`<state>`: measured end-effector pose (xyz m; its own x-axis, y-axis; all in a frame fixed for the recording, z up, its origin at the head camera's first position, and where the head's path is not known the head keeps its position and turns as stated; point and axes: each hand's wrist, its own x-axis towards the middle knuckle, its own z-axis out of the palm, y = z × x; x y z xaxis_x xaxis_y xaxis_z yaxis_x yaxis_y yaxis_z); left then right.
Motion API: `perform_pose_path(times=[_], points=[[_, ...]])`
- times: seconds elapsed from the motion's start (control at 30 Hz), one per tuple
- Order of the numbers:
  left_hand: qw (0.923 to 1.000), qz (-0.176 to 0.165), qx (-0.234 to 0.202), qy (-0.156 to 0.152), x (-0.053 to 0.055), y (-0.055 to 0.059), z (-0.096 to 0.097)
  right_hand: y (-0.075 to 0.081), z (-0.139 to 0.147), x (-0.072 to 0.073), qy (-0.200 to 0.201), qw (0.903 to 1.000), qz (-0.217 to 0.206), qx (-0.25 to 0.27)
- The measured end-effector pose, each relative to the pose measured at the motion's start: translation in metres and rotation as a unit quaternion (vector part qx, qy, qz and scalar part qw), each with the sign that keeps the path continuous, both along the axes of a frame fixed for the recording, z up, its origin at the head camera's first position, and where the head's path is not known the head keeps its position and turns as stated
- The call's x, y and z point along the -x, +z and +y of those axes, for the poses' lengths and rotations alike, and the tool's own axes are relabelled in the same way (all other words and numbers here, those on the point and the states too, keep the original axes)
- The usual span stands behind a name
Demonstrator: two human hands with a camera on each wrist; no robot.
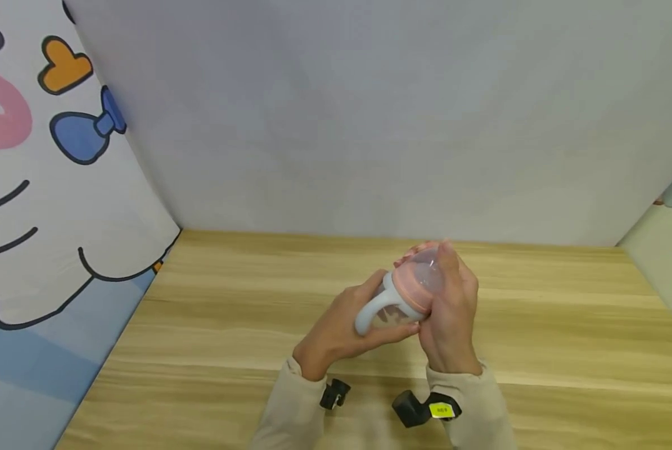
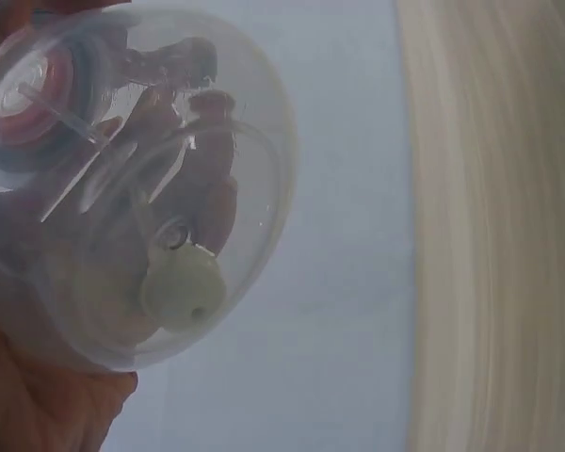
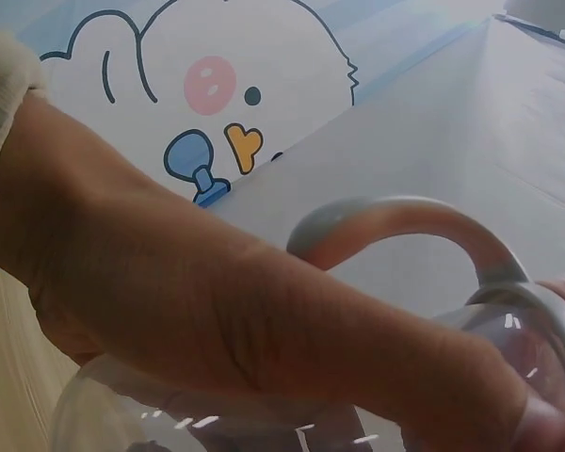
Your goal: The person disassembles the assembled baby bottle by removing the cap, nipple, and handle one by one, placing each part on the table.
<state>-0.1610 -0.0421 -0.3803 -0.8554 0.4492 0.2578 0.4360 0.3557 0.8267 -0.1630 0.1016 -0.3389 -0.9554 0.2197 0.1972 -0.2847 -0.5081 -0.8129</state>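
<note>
A baby bottle is held in two hands above a wooden table, seen from my remote post through the head camera. The left hand is curled round the clear body, toward the base; the right hand cups the clear cap, thumb on one side, fingertips showing past the far edge. I read both sets of fingers as clamped on the bottle, though part of each grip is hidden. Its long axis lies at a slant, base to the lower left, cap to the upper right, with the pink collar between the two holds. By my judgement that line matters most: the left hand is nearer the base, the right nearer the cap. A pale handle juts beside the left palm. In the left wrist view, I make out a straw and a rounded weight inside the clear plastic.
</note>
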Motion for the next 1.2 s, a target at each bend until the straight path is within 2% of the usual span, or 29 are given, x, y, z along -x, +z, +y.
perform_pose_path(times=[0.17, 0.37, 0.53, 0.77, 1.07, 1.2], points=[[0.9994, -0.024, -0.014, -0.018, 0.004, -0.005, 0.000, 0.000, 0.001, 0.003, 0.003, 0.9996, -0.027, 0.003], [0.9996, -0.022, -0.013, -0.014, 0.007, -0.007, 0.003, 0.003, 0.004, 0.006, -0.021, 0.9966, -0.074, 0.031], [0.9999, -0.008, -0.005, -0.005, 0.008, -0.005, 0.005, 0.004, 0.005, 0.008, -0.026, 0.9971, -0.058, 0.042], [0.9998, 0.009, 0.014, 0.015, 0.008, -0.005, 0.004, 0.002, 0.005, 0.010, -0.003, 0.9981, -0.050, 0.035], [0.9998, 0.015, 0.010, 0.011, 0.005, -0.005, 0.000, 0.001, 0.003, 0.007, 0.003, 0.9987, -0.035, 0.037], [0.9992, 0.036, 0.015, 0.011, 0.005, -0.005, -0.003, 0.002, 0.003, 0.005, 0.005, 0.9993, -0.018, 0.032]])
